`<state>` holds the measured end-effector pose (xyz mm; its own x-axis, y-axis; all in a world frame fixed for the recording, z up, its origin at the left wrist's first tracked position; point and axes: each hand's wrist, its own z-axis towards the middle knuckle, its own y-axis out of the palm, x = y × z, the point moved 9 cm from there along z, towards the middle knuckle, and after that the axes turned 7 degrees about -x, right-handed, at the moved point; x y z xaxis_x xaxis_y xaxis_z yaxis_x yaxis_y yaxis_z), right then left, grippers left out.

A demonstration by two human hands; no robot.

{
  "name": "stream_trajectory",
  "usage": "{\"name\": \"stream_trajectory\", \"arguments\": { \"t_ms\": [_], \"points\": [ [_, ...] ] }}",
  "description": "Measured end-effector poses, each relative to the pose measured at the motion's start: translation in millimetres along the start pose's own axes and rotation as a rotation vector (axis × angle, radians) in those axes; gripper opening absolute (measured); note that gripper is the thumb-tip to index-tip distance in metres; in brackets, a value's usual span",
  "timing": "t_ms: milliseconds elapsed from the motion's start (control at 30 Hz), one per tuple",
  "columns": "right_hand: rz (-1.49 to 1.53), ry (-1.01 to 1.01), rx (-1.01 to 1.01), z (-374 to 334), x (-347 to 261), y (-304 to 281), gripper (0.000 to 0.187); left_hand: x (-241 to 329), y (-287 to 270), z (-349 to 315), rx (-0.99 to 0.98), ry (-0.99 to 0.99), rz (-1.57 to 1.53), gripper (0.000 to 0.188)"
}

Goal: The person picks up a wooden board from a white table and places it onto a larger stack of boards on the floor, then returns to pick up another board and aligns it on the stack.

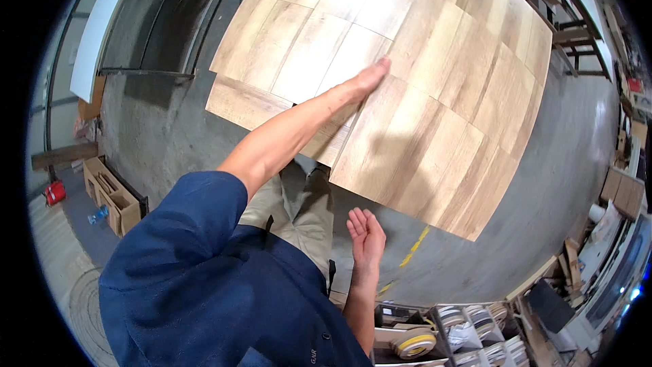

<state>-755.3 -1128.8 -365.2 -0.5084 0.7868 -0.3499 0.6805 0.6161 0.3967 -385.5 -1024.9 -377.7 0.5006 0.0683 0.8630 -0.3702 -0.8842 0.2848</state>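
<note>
Clearly, the boards [441,81], wood-patterned and pale brown, are ringed by workshop things. To the left, a white tabletop [105,27] is carried on a dark frame; below it, a cardboard box [129,207], a blue bottle [98,215] and a red bag [54,192] are seen on the floor. At upper right, a timber rack [577,37] is set near the boards' far corner. At lower right, a shelf of rolls [415,345] is flanked by stacked scraps [570,268], and the concrete floor [543,177] is marked by a yellow line [412,250]. Part of the boards is hidden by the left forearm [285,129], and trousered legs [292,214] are planted close against the near edge.

The boards are laid flat in front of the body, cut off by the upper frame edge, so their overall long axis cannot be told. The grain is run away from the body, leaning rightward; a dark seam is shown beside the near right section.

The hands are held well apart. The left hand [372,76] is rested on the boards near the seam's far end; whether anything is gripped cannot be told. The right hand [368,236] is held loosely open, palm up, off the boards and just beside their near edge.
</note>
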Motion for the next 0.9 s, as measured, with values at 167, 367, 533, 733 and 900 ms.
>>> {"name": "stream_trajectory", "arguments": {
  "t_ms": [167,367,533,733,900],
  "points": [
    [-0.048,0.021,0.051,-7,12,-11,0.038,30,-8,-10,-0.010,0.033,-0.158,0.102],
    [-0.222,-0.027,0.122,-33,19,-3,0.034,7,-12,24,0.009,0.029,-0.135,0.093],
    [-0.221,0.008,0.180,-57,45,-12,0.026,-29,-24,62,-0.150,0.148,-0.177,0.084],
    [-0.255,0.001,0.205,-71,57,-25,0.029,-27,-18,51,-0.044,0.164,-0.073,0.083],
    [-0.259,0.001,0.251,-75,58,-23,0.032,-2,-35,25,-0.066,0.230,-0.288,0.091]
  ]
}}
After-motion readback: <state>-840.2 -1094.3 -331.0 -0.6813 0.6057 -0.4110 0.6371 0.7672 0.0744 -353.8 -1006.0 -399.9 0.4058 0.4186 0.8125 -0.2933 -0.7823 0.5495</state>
